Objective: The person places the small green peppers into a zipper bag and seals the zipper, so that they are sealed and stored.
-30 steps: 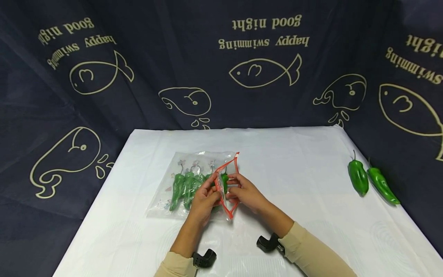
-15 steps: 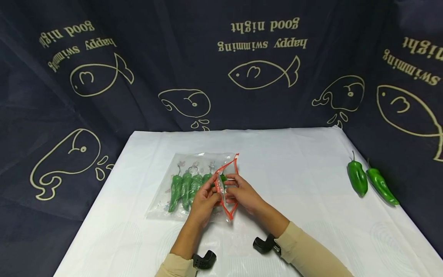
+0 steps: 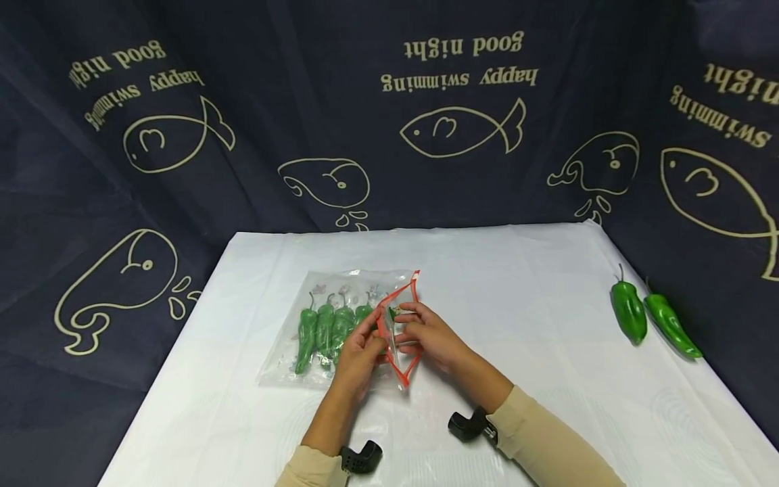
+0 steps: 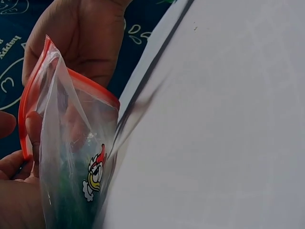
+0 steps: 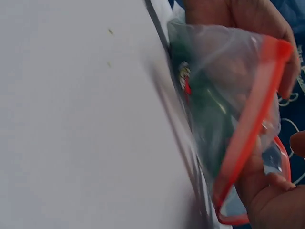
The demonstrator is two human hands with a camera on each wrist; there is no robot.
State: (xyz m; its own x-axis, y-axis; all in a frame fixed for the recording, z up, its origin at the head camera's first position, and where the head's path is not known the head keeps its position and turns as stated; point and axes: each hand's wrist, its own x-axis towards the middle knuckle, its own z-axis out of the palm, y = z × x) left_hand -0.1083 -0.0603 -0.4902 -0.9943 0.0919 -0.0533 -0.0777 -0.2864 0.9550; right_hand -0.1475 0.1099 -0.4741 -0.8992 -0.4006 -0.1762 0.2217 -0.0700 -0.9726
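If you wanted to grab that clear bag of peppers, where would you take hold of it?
Probably by the red rim of the clear bag, coming from the person's right. The mouth faces that way and stands parted, so fingers could slip in and pinch one lip against the thumb. Further left, thin film lies over the green peppers, leaving less of an edge to catch.

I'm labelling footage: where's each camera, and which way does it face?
Head: worn there, facing forward and down at the plastic bag; left hand, right hand, forearms and sleeves show.
Left wrist: worn there, facing the bag's red edge; parts of two hands show.
Right wrist: worn there, facing the bag; parts of two hands show.
Shared by both wrist views: the bag and hands.
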